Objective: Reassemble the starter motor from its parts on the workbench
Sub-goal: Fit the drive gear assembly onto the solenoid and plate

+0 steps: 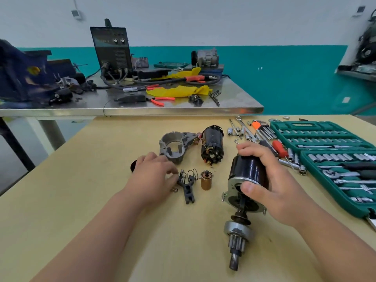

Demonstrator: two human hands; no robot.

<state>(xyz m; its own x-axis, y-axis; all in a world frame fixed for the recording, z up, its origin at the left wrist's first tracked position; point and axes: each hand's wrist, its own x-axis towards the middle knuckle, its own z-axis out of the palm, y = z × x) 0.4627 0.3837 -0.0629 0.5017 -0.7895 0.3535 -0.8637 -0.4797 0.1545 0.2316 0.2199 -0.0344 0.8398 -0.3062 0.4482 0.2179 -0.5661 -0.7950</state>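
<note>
My right hand (270, 180) grips the black starter motor body (247, 169), tilted, with its shaft and pinion gear (237, 241) pointing toward me. My left hand (154, 171) reaches down to the black shift fork (188, 190), fingertips touching its upper end beside a wire spring (192, 173). A copper-coloured plunger (207, 180) stands upright just right of the fork. Behind them lie the grey drive-end housing (175, 145) and the black solenoid (212, 145). A small metal pin (174, 189) lies by the fork. A black round part (133, 165) peeks out behind my left hand.
An open green socket set (329, 157) fills the right side of the wooden bench (101, 200). Loose hex keys, sockets and a red-handled screwdriver (279, 147) lie beside it. A steel table (142, 106) behind holds a welder, pliers, yellow rags and cables.
</note>
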